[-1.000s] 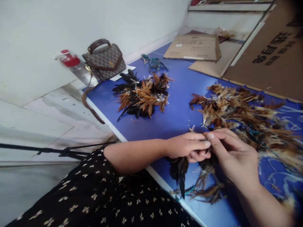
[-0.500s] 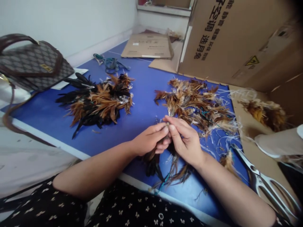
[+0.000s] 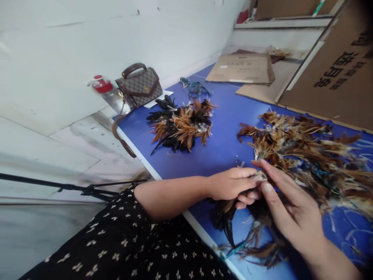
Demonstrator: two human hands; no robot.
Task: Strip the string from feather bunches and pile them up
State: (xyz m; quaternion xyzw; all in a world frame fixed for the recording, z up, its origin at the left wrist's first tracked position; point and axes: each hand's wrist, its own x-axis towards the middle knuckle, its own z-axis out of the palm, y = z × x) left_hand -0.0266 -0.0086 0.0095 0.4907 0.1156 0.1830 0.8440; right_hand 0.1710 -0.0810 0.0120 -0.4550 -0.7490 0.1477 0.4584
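1. The person's left hand (image 3: pixel 237 184), at the lower centre of the frame, has its fingers closed round a dark bundle of black and brown feathers (image 3: pixel 225 219); the pale bound end pokes out past the thumb, and the plumes hang below the fist.
2. The right hand (image 3: pixel 300 212), lower right, has thumb and forefinger parted beside that pale end. From where I stand I cannot tell whether either fingertip touches it.
3. Just below the two hands, a loose spray of brown feathers with a teal tie (image 3: pixel 262 249) lies near the white edge of the blue tabletop (image 3: pixel 227 116).
4. Right of centre, behind the right hand, spreads a wide heap of tan and brown feathers with pale strings (image 3: pixel 285 140).
5. Near the middle sits a smaller pile of rust-brown and black feathers (image 3: pixel 182 128), well apart from that heap.
6. Left of upper centre, a brown patterned handbag with a top handle (image 3: pixel 142 89) stands beside a clear plastic bottle with a red cap (image 3: pixel 109 93).
7. Upper right, a flat brown cardboard piece (image 3: pixel 240 68) lies near a large cardboard panel with black lettering (image 3: pixel 340 77).
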